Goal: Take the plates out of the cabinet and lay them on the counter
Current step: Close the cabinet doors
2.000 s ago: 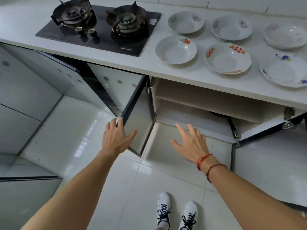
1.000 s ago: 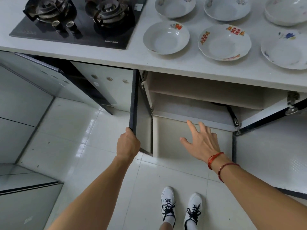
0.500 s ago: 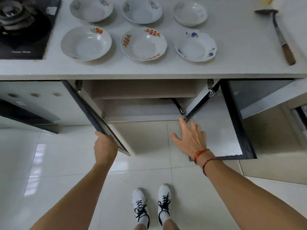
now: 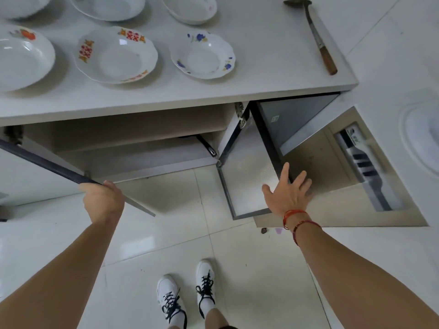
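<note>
Several white plates lie on the pale counter (image 4: 261, 74): one with red and orange marks (image 4: 116, 55), one with blue flowers (image 4: 203, 57), one with a red fruit print (image 4: 21, 58), others at the top edge. Below, the cabinet (image 4: 133, 136) stands with both doors swung out; I see no plates on its shelves. My left hand (image 4: 103, 198) grips the edge of the left door (image 4: 59, 167). My right hand (image 4: 289, 193) is spread flat against the outer edge of the right door (image 4: 247, 176).
A long-handled metal ladle with a wooden grip (image 4: 316, 36) lies at the counter's right end. A dark object's handle (image 4: 206, 144) pokes from the lower shelf. White glossy floor tiles and my two white shoes (image 4: 185, 295) are below. A steel-framed opening (image 4: 344, 167) sits right of the cabinet.
The view has swung right, so the stove has left the frame. My left hand has closed on the left door's edge. My right hand has moved right onto the right door.
</note>
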Available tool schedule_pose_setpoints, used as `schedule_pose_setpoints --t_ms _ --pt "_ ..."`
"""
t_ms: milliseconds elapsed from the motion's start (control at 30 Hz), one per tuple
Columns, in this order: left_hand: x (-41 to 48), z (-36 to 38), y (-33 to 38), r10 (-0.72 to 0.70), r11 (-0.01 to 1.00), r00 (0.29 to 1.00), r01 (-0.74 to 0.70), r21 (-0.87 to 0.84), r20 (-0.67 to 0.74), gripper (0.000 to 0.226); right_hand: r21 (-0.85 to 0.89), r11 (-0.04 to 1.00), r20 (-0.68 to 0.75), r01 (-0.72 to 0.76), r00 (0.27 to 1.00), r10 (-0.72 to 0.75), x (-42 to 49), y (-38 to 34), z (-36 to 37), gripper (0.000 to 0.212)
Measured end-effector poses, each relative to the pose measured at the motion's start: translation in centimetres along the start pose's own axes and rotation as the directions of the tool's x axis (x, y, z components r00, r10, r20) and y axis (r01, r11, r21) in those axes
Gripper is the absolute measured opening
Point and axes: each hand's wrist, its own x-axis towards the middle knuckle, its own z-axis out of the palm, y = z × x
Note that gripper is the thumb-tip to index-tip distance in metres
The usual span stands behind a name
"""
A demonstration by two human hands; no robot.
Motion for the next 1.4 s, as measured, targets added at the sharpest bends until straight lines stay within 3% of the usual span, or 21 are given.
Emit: schedule_pose_setpoints --t_ms 167,667,833,933,1033,1267,1400 --pt "-0.3 -0.2 0.1 -0.012 1.000 1.000 0.012 0.002 0.002 0.043 0.095 0.993 0.110 -0.070 0.992 0.060 0.1 0.5 1.2 0.092" --pt "-0.9 -1.4 -0.1 -0.019 0.995 0.997 0.026 -0.097 0.071 0.037 0.005 1.000 0.107 0.002 0.994 -0.002 -3.4 -3.0 1.4 0.088" --pt "-0.8 -2.1 -0.2 -0.069 0.957 0.990 0.101 -0.271 0.124 0.024 0.197 0.980 0.088 0.037 0.995 -0.055 -4.5 -4.7 0.9 0.073" --pt "-0.2 -2.5 -0.6 -0.131 0.924 0.978 0.179 -0.337 0.160 0.022 0.374 0.927 0.092 0.035 0.993 -0.075 -4.6 -5.5 0.6 0.066" --pt "0.4 -2.8 -1.1 -0.170 0.893 0.967 0.233 -0.385 0.192 0.021 0.489 0.871 0.078 0.040 0.993 -0.090 -4.5 -6.8 0.8 0.046" --pt "1.3 -3.8 -0.7 -0.228 0.794 0.924 0.359 -0.491 0.308 0.017 0.729 0.677 0.194 -0.103 0.979 -0.060 -4.4 -10.0 1.1 0.014" --pt "1.5 -4.0 -0.6 -0.219 0.770 0.915 0.375 -0.516 0.338 0.013 0.848 0.411 0.402 -0.334 0.911 -0.089 -3.9 -12.3 1.4 0.013"
